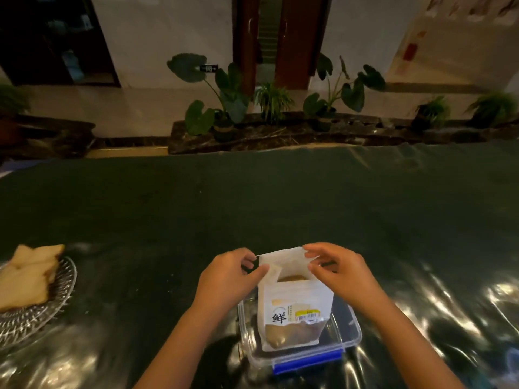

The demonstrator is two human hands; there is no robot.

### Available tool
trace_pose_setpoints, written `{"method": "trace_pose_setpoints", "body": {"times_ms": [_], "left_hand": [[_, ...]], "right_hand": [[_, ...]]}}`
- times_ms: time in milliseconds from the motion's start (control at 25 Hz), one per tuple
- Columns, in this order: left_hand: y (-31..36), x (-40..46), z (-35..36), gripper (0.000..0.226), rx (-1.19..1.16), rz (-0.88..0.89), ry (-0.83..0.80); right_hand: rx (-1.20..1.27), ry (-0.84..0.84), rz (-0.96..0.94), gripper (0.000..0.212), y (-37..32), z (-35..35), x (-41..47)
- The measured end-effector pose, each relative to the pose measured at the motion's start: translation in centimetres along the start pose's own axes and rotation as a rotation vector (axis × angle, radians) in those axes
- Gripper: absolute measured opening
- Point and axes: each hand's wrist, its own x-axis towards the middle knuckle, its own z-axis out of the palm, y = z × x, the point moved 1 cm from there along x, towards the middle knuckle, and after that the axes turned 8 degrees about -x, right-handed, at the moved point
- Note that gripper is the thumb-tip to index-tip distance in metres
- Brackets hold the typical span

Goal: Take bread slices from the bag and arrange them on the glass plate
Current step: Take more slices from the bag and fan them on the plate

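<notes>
We hold the white bread bag (295, 313) upright in front of us. It stands inside a clear plastic container (349, 336) with a blue clip, on the dark, shiny surface (252, 206). Our left hand (234, 273) pinches the left corner of the bag's mouth between thumb and fingers, and our right hand (335, 269) pinches the right corner in the same way. Both hands are almost closed on the thin film and they hold nothing else. Between them the mouth is open, and we can see the brown top of the bread (292, 277) inside.

The glass plate (60, 299) is far to our left, well apart from the bag, and it already carries several slices (26, 276) that overlap each other. We cannot count them exactly, because the edge of the view cuts them.

We judge that the bag is light and thin, so it will crumple and tip easily if 1 hand lets go. It seems better to keep 1 hand on the bag's edge. The bread itself is probably soft and easy to crush or tear. We would take a slice by its 2 flat faces near the top crust, with a gentle grip, and lift it straight up. The bag's mouth looks narrow, so a slice could catch on the film.
</notes>
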Motion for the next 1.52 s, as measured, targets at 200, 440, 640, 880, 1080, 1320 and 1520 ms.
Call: {"method": "trace_pose_setpoints", "body": {"times_ms": [200,440,640,880,1080,1320,1520], "left_hand": [[1.7,0.6,2.4,0.038,0.131,-0.197,0.143],[3.0,0.9,4.8,0.026,0.135,-0.285,0.231],[2.7,-0.2,5.4,0.01,0.016,-0.254,0.29],[2.4,-1.8,4.2,0.015,0.041,-0.264,0.232],[2.5,-3.1,4.3,0.02,-0.022,-0.325,0.255],[3.0,-3.2,4.3,0.025,-0.015,-0.311,0.236],[2.6,-3.5,4.5,0.016,-0.065,-0.307,0.207]], "right_hand": [[-0.453,-0.244,-0.34,0.029,2.4,-0.6,3.0],[-0.537,-0.419,-0.656,0.026,4.5,-1.5,4.7],[-0.506,-0.414,-0.691,0.033,6.0,-2.7,5.3],[-0.574,-0.4,-0.689,0.038,7.6,-4.1,5.5],[-0.727,-0.432,-0.757,0.026,5.4,-4.6,4.9],[-0.693,-0.686,-0.421,0.033,-1.9,2.6,6.8],[-0.579,-0.912,-0.254,0.027,1.5,6.9,6.8]]}}
